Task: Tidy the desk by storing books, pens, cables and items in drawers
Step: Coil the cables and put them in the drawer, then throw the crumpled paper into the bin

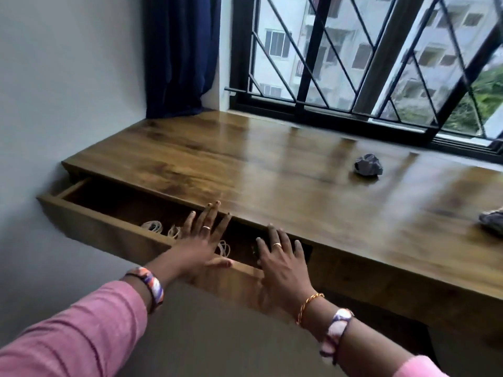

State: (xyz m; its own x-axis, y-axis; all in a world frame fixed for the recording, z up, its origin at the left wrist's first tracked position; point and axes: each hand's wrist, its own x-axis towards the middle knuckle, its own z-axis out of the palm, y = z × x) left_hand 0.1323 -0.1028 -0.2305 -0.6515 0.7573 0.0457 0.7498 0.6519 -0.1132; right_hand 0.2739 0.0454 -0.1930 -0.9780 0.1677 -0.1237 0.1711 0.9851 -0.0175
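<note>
Left hand (pixel 202 240): flat, fingers spread, gripping nothing, thumb on the front panel's top edge, fingers over the open drawer (pixel 109 227). Right hand (pixel 283 257): likewise flat and splayed, empty, resting on the same panel's right end. Drawer: brown wood-grain, pulled out beneath the desk (pixel 272 159) at its left end, interior dark. Contents: white coiled cables (pixel 152 226) lying on the drawer floor, partly hidden by the left hand. Desk top: glossy wood, bearing a crumpled dark wad (pixel 368 165) near the window.
</note>
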